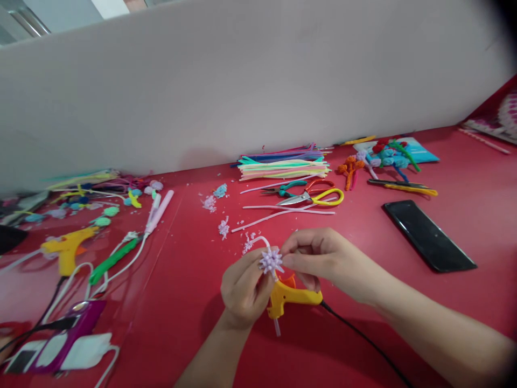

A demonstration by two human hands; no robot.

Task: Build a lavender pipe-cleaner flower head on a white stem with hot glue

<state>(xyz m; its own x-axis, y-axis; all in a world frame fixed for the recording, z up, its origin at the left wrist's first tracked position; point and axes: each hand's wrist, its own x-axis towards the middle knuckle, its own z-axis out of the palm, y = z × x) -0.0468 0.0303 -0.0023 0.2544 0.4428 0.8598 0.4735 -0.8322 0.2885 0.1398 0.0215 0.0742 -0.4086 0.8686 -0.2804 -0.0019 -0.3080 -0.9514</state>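
A small lilac pipe-cleaner flower (270, 261) with short spiky petals is between my hands. My left hand (241, 288) is closed around its base, and a pale pipe cleaner (263, 239) curves up behind it. The thumb and forefinger of my right hand (323, 258) are pinched at the flower's right edge, while its other fingers curl under. Just below the flower lies a yellow hot glue gun (297, 296) with a clear glue stick out of its back; my hands partly hide it.
Past my hands lie yellow-handled scissors (297, 199), pliers (293, 185), loose pink pipe cleaners (262, 220) and a pipe-cleaner bundle (283, 168). A black phone (428, 234) lies right. Left are another glue gun (70, 248), cables and a purple power strip (60, 339).
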